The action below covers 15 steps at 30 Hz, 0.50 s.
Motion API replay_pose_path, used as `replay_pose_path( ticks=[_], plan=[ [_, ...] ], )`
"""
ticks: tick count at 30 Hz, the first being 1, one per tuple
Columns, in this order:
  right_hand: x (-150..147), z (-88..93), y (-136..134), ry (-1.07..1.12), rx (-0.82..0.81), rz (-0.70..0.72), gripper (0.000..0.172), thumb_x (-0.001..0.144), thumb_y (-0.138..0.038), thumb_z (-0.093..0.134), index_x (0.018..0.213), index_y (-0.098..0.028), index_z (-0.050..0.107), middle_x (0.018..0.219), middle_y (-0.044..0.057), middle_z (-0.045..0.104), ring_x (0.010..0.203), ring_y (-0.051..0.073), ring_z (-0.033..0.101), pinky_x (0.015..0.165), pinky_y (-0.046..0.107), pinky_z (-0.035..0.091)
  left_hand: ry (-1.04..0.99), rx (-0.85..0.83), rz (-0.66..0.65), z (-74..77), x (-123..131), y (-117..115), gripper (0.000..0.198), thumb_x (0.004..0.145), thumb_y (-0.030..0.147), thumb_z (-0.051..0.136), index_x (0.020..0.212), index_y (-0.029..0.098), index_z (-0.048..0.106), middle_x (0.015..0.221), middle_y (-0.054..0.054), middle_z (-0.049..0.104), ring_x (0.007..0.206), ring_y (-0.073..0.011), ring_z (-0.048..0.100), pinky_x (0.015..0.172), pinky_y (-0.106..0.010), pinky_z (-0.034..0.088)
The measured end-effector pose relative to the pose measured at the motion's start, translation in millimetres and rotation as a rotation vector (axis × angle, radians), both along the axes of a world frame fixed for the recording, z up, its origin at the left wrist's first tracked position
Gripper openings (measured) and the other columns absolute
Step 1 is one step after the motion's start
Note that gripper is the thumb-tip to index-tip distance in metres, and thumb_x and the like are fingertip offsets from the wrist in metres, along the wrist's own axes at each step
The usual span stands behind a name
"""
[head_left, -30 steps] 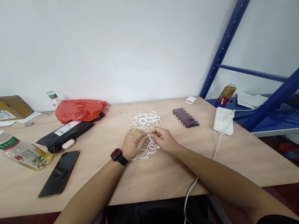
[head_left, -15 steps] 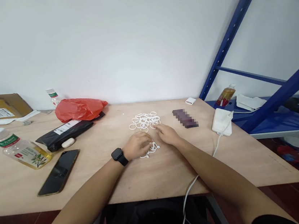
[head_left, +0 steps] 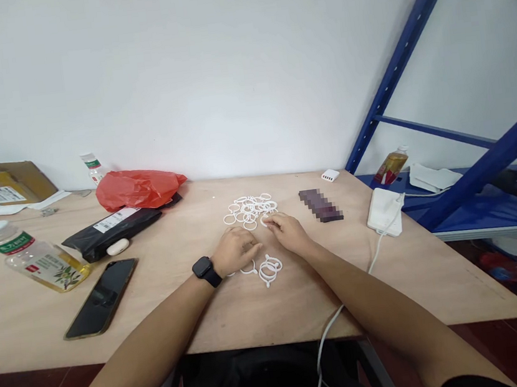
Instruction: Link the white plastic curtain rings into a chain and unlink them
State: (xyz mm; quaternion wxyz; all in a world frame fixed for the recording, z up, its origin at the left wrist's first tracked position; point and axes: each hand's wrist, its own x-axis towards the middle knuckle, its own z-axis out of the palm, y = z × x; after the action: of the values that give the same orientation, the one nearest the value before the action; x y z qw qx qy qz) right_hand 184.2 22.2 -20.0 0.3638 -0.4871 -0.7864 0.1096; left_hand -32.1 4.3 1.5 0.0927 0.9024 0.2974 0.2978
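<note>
White plastic curtain rings with small eyelets lie in a loose pile (head_left: 249, 208) on the wooden table. A smaller group of the same rings (head_left: 270, 270) rests nearer to me, some partly covered by my left hand. My left hand (head_left: 235, 251), with a black watch on its wrist, hovers low beside this group. Its thumb stretches out apart from the fingers, which are partly hidden, and I see nothing in its grasp. At the pile's near right edge, my right hand (head_left: 286, 233) pinches a white curtain ring (head_left: 264, 221) between thumb and fingertips.
To the left are a phone (head_left: 102, 299), a tilted bottle (head_left: 35, 258), a black package (head_left: 115, 231) and a red plastic bag (head_left: 140, 188). A pixelated dark object (head_left: 320, 205) and a white power bank (head_left: 384, 211) are to the right. Its cable (head_left: 331, 323) passes under my right forearm.
My left hand has let go of rings, which now lie spread out on the table in front of it. My right fingers have closed on a ring at the pile's edge.
</note>
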Motion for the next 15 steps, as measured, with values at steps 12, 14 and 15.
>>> replay_pose_path(
  ticks=[12,14,15],
  plan=[
    [-18,6.8,-23,0.056,0.174,0.283,0.017,0.085,-0.016,0.059,0.099,-0.023,0.066,0.094,0.006,0.071,0.09,0.021,0.064,0.086,0.037,0.05,-0.28,-0.184,0.121,-4.3,0,4,0.026,0.096,0.034,0.05,0.108,0.019,0.067,0.1,-0.006,0.073,0.09,-0.0188,0.068,0.083,-0.032,0.052],
    [-18,6.7,-25,0.094,0.164,0.263,0.012,0.085,-0.018,0.06,0.095,-0.023,0.065,0.093,0.006,0.071,0.089,0.02,0.065,0.086,0.036,0.05,-0.306,-0.207,0.088,-4.5,3,2,0.023,0.095,0.032,0.052,0.103,0.02,0.069,0.097,-0.005,0.074,0.087,-0.0176,0.068,0.079,-0.03,0.053],
    [-18,7.1,-26,0.133,0.148,0.23,0.01,0.085,-0.02,0.06,0.094,-0.023,0.064,0.093,0.005,0.071,0.089,0.02,0.065,0.085,0.036,0.051,-0.319,-0.207,0.082,-4.7,4,1,0.021,0.093,0.031,0.054,0.099,0.02,0.07,0.094,-0.004,0.074,0.084,-0.0171,0.068,0.076,-0.029,0.053]
  ],
)
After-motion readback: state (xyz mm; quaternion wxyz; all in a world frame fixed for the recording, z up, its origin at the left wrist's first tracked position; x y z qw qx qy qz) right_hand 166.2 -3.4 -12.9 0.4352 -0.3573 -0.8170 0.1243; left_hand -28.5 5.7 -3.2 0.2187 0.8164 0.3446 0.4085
